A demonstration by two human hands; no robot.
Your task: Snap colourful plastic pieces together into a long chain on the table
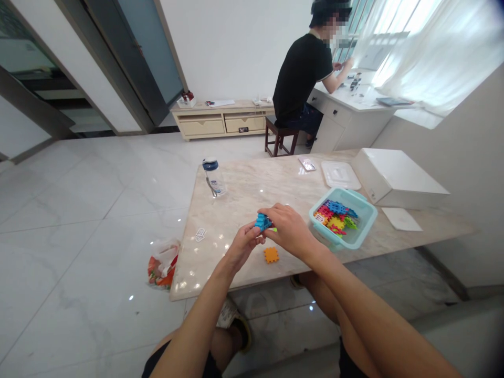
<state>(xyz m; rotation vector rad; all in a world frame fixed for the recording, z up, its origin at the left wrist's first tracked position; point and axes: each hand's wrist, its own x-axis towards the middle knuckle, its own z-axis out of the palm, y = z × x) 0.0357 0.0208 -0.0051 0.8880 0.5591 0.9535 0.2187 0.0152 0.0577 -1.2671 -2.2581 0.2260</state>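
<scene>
Both of my hands meet over the marble table (236,199). My left hand (244,242) and my right hand (286,227) pinch a small blue toothed building block (262,221) from either side; a bit of green shows under it. An orange block (271,255) lies flat on the table just below my hands. To the right stands a light blue tub (360,231) holding several coloured blocks (336,215) in red, blue, yellow and green.
A water bottle (212,177) stands at the table's far left, with a phone (307,164), a white lid (340,175) and a white box (397,178) at the far right. A plastic bag (163,263) lies on the floor. Another person (303,79) sits at a desk behind.
</scene>
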